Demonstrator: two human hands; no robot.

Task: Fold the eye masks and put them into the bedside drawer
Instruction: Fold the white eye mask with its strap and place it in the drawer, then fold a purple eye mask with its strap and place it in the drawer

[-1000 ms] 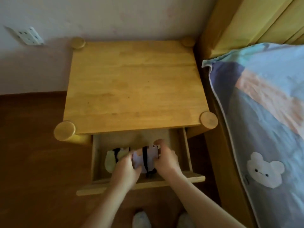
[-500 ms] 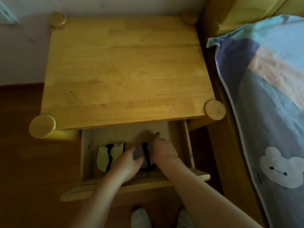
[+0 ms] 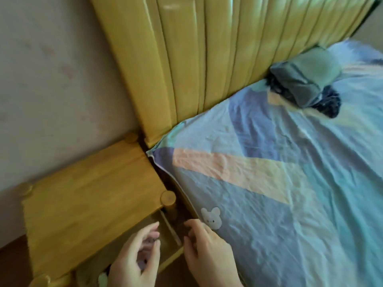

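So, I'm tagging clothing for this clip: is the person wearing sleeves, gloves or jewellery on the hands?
Nothing worn shows. The left hand and right hand are bare: no gloves, rings or watch visible, and no sleeve reaches either wrist in view. The picture is motion-blurred, so fine detail is uncertain.

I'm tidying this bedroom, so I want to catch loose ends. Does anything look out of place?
Yes. A grey-green bundle of cloth sits on something dark at the head of the bed, against the headboard; blur hides what it is. The bedside drawer also stands open below both hands.
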